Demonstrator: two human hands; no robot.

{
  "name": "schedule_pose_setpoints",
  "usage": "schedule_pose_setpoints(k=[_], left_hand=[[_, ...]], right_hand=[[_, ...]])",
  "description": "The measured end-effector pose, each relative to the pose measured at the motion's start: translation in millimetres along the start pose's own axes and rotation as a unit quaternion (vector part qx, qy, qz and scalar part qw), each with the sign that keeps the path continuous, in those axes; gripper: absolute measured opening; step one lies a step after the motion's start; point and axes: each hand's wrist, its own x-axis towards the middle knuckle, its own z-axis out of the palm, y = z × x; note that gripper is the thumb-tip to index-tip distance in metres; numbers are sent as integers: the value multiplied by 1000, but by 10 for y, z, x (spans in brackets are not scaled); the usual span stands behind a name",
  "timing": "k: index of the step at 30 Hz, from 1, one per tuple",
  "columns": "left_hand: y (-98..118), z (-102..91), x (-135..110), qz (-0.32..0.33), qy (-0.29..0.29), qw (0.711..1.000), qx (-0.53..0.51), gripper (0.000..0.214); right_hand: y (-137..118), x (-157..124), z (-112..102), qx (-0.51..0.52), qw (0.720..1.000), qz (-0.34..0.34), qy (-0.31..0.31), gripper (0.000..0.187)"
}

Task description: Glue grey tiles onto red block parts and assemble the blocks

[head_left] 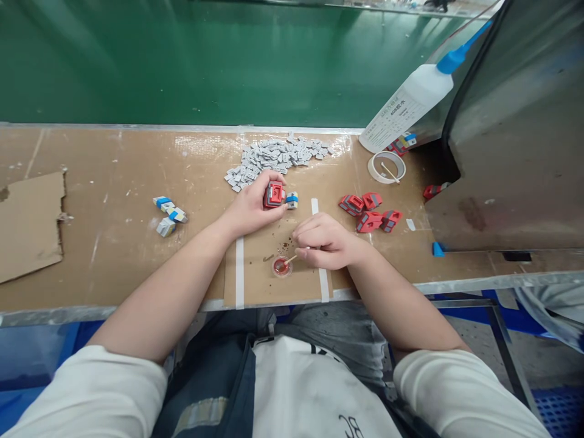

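Observation:
My left hand (pixel 256 207) is closed round a red and grey plastic toy part (pixel 274 194) with a recess in its top. Just right of its fingertips lies a small white and yellow piece with a blue band (pixel 292 200). A thin wooden stick (pixel 291 260) is pinched in my right hand (pixel 326 241). Its tip rests in a small clear round dish (pixel 281 266) of reddish liquid. Dark specks lie on the cardboard behind the dish. Beyond my left hand spreads a pile of small grey tiles (pixel 276 157).
Several red parts (pixel 369 213) lie to the right. A roll of tape (pixel 386 166) sits near a white bottle with a blue nozzle (pixel 408 106). Banded white pieces (pixel 170 213) and a cardboard sheet (pixel 31 225) are at left. A metal housing (pixel 515 152) stands at right.

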Motion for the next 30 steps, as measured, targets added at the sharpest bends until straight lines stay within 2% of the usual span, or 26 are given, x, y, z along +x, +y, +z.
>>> schedule_pose_setpoints(k=[6, 9, 11, 14, 17, 19, 23, 30], left_hand=[[-19, 1, 2, 3, -2, 1000, 7, 39], [-30, 1, 1, 4, 0, 1000, 20, 39], [-34, -2, -2, 8, -2, 999, 31, 40], [-31, -10, -8, 16, -14, 999, 44, 39], [-25, -18, -10, 7, -31, 998, 52, 38], [-24, -20, -9, -3, -42, 998, 55, 39], [-26, -18, -4, 1, -47, 997, 64, 39], [23, -29, 4, -5, -71, 993, 92, 40]], right_hand=[[-13, 45, 17, 40, 997, -8, -60, 46], [-14, 49, 12, 62, 997, 7, -47, 47], [7, 27, 9, 73, 997, 17, 2, 49], [76, -22, 21, 95, 986, 19, 134, 52], [149, -43, 45, 97, 949, 26, 297, 54], [174, -28, 56, 74, 926, 44, 369, 53], [172, 36, 54, 23, 910, 92, 404, 52], [210, 87, 44, -17, 913, 130, 386, 52]])
